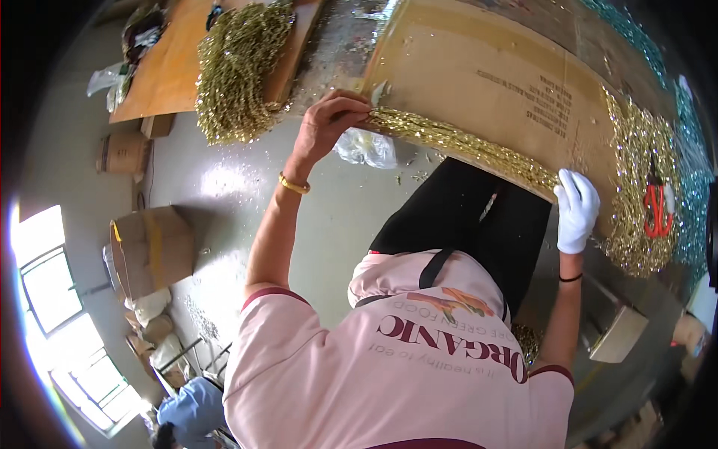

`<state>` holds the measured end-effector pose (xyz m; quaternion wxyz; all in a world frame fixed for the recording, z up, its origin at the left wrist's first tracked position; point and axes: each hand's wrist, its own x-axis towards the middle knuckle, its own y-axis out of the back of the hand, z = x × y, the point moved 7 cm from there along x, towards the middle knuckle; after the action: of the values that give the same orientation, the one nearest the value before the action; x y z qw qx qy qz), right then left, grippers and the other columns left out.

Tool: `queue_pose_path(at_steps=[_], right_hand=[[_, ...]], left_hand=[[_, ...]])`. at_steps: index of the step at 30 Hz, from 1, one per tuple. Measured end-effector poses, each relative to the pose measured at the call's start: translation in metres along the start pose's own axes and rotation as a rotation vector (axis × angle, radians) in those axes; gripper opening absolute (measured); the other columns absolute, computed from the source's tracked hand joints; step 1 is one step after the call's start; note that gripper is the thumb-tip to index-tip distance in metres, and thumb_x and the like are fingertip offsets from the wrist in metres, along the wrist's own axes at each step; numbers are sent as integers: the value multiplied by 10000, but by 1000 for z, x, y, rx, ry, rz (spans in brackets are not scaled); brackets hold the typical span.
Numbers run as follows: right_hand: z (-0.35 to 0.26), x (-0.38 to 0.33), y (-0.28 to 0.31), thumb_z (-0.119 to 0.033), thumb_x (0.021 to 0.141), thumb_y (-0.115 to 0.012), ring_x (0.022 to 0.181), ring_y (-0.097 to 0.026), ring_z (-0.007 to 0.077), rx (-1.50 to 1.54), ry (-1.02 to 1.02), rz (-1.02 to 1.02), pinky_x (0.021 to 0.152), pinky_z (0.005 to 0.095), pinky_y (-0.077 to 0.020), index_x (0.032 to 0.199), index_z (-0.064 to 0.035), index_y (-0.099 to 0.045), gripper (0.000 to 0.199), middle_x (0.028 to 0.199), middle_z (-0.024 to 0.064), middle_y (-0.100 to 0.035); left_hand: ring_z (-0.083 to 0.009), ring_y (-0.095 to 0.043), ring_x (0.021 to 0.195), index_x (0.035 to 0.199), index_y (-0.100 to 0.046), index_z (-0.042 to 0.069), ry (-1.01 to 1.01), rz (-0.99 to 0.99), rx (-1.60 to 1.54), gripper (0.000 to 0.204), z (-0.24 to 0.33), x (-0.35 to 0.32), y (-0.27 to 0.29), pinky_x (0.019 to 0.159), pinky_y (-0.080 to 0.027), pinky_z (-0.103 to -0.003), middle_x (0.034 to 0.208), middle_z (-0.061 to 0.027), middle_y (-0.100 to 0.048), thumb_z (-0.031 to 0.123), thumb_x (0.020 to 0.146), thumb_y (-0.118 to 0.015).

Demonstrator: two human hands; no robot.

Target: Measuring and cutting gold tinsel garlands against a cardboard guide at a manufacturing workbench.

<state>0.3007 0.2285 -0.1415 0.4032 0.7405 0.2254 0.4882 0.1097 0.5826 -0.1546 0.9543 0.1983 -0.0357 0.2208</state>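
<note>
A bundle of gold tinsel strands lies stretched along the near edge of a flat cardboard sheet. At the bundle's left end, my bare left hand is closed, with thumb and fingers pinching the strands. My right hand, in a white glove, closes its fingers on the right end by the cardboard's edge. Beyond it, to the right, hangs a heap of loose gold tinsel. Scissors with red handles rest on that heap. The exact grip of the fingertips is partly hidden.
More gold tinsel drapes off an orange-brown board at far left. Teal tinsel lines the right side. A clear plastic bag sits below the table edge. Cardboard boxes stand on the floor; a person in blue is at lower left.
</note>
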Motion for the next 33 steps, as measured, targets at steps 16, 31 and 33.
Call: queue_pose_path(at_steps=[16, 31, 33], right_hand=[[-1, 8, -5, -80, 750, -679, 948, -564, 228, -70, 9, -43, 832, 350, -441, 1070, -88, -630, 323, 1001, 49, -599], [7, 10, -5, -54, 736, -667, 895, -583, 252, -1, 6, -134, 809, 368, -464, 1033, -79, -634, 300, 963, 62, -619], [2, 15, -7, -80, 731, -677, 908, -579, 242, 67, -9, -73, 807, 366, -459, 1042, -96, -628, 315, 979, 50, -609]], left_hand=[[-193, -574, 915, 943, -655, 59, -66, 116, 252, 163, -2, -2, 30, 822, -452, -291, 946, -50, -635, 11, 802, -588], [-159, -553, 828, 869, -633, 36, 31, 45, 343, 120, -11, 3, 19, 732, -471, -266, 876, -51, -571, -29, 771, -614], [-149, -552, 876, 870, -630, 19, 79, 59, 345, 122, -22, -10, 38, 737, -478, -258, 932, -50, -573, -52, 775, -603]])
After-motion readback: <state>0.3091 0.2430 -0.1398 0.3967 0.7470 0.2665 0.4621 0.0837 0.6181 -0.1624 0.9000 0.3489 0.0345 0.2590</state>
